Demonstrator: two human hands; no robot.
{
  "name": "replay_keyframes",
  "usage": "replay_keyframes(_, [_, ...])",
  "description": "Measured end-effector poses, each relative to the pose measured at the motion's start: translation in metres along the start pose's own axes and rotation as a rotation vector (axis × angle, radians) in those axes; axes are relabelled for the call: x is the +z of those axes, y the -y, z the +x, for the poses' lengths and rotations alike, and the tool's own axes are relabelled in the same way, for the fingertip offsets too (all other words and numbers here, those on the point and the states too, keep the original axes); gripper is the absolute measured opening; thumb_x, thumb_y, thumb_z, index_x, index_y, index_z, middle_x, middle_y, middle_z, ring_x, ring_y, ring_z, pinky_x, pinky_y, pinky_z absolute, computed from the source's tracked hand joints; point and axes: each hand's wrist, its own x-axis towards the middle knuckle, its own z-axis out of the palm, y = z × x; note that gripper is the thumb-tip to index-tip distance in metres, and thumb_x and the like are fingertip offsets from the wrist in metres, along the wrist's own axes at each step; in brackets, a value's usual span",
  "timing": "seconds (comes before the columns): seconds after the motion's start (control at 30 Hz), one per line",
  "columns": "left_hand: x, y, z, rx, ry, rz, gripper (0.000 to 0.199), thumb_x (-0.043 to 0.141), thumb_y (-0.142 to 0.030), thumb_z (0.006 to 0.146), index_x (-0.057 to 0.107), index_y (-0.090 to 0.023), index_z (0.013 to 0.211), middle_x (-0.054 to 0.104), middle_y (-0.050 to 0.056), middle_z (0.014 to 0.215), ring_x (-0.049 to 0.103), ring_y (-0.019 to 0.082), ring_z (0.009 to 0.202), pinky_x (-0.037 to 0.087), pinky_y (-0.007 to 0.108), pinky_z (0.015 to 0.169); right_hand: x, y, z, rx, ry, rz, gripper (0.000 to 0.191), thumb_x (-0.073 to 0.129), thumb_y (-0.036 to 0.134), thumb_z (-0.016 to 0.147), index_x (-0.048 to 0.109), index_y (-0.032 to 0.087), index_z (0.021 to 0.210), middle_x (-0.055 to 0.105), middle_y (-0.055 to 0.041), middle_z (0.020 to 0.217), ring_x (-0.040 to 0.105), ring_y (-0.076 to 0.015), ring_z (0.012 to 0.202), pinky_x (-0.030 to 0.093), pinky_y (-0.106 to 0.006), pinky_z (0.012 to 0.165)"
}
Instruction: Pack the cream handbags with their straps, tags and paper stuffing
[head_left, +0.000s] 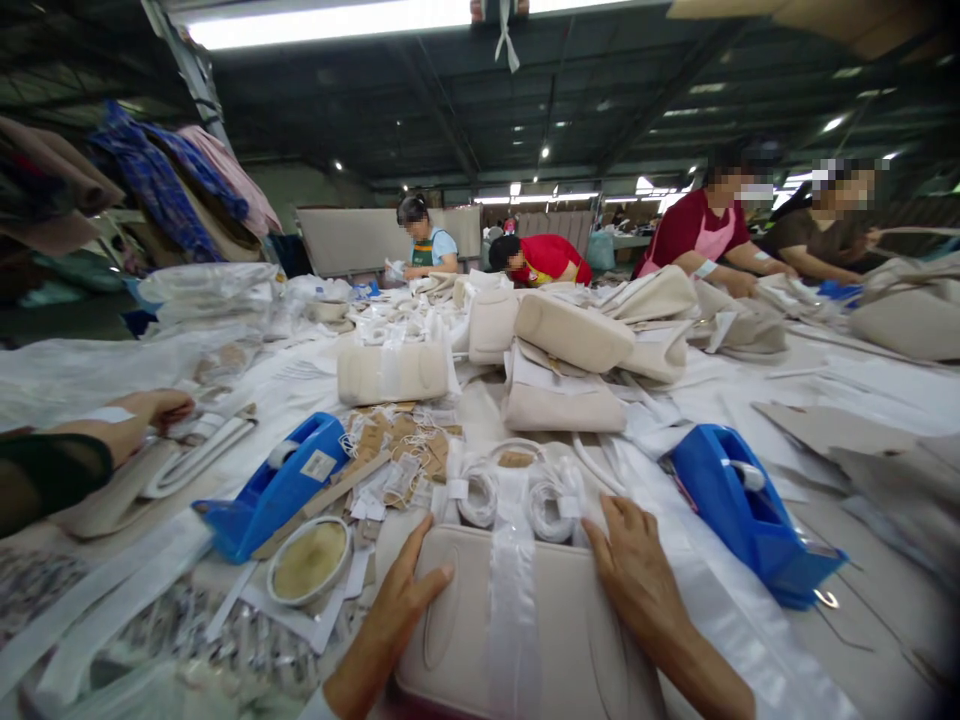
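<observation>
A beige handbag [457, 610] is in front of me, with a band of clear film [511, 600] around its middle. Two wrapped handle coils, a left one [478, 500] and a right one [547, 508], stand along its top edge. At the bag's upper left side, my left hand [401, 610] grips it, thumb on the front face and a finger along the edge. My right hand [637, 570] holds the upper right corner, its fingers stretched over the side. The bag's lower end runs out of view.
Blue tape dispensers stand on the left [277, 485] and right [750, 510]. Near the left one are a round dish [309, 562] and cardboard tags [405, 440]. More beige bags [574, 330] are piled ahead. Another person's hand [154, 408] reaches in from the left; several co-workers are beyond.
</observation>
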Motion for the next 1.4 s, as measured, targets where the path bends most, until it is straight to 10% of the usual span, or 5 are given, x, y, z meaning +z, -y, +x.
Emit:
replay_keyframes(0.23, [-0.007,0.022,0.013,0.135,0.05,0.294,0.071,0.049,-0.035,0.086,0.031,-0.004,0.148,0.027,0.018,0.158,0.021,0.029,0.149,0.017,0.048,0.123,0.014,0.054,-0.017,-0.762,0.147,-0.093,0.037,0.049,0.013,0.094,0.056,0.015,0.131,0.063,-0.0103,0.127,0.054,-0.0258,0.12,0.046,-0.044,0.105])
replay_keyframes(0.43, [0.01,0.011,0.007,0.617,-0.149,0.657,0.072,0.043,-0.011,0.086,0.019,-0.017,0.154,0.018,0.016,0.16,0.013,0.03,0.15,0.023,0.057,0.119,0.029,0.05,-0.028,-0.736,0.269,-0.13,0.044,0.057,0.017,0.093,0.051,0.015,0.137,0.061,-0.0096,0.132,0.056,-0.0251,0.119,0.048,-0.043,0.104])
replay_keyframes(0.57, [0.034,-0.01,0.005,0.963,0.124,0.848,0.084,0.032,0.006,0.075,0.015,-0.016,0.155,0.029,0.011,0.158,0.016,0.019,0.149,0.027,0.044,0.121,0.029,0.049,-0.026,-0.714,0.283,-0.086,0.041,0.057,0.016,0.092,0.053,0.014,0.133,0.063,-0.0103,0.126,0.057,-0.0247,0.117,0.047,-0.041,0.104])
replay_keyframes(1.0, [0.05,-0.006,0.011,1.011,0.036,1.163,0.072,0.038,0.003,0.077,0.038,-0.014,0.147,0.041,0.005,0.154,0.027,0.017,0.147,0.017,0.038,0.122,0.036,0.046,-0.025,-0.594,0.091,-0.083,0.027,0.052,0.019,0.094,0.057,0.016,0.121,0.064,-0.0108,0.124,0.039,-0.0334,0.137,0.019,-0.057,0.116])
replay_keyframes(1.4, [0.053,-0.002,0.033,1.103,-0.028,0.98,0.072,0.039,0.004,0.067,0.062,-0.022,0.131,0.054,0.0,0.145,0.044,0.017,0.135,0.019,0.032,0.117,-0.169,-0.092,0.047,0.381,-0.401,0.136,0.025,0.053,0.036,0.082,0.066,0.02,0.096,0.068,-0.0098,0.108,0.059,-0.0261,0.1,0.045,-0.041,0.087])
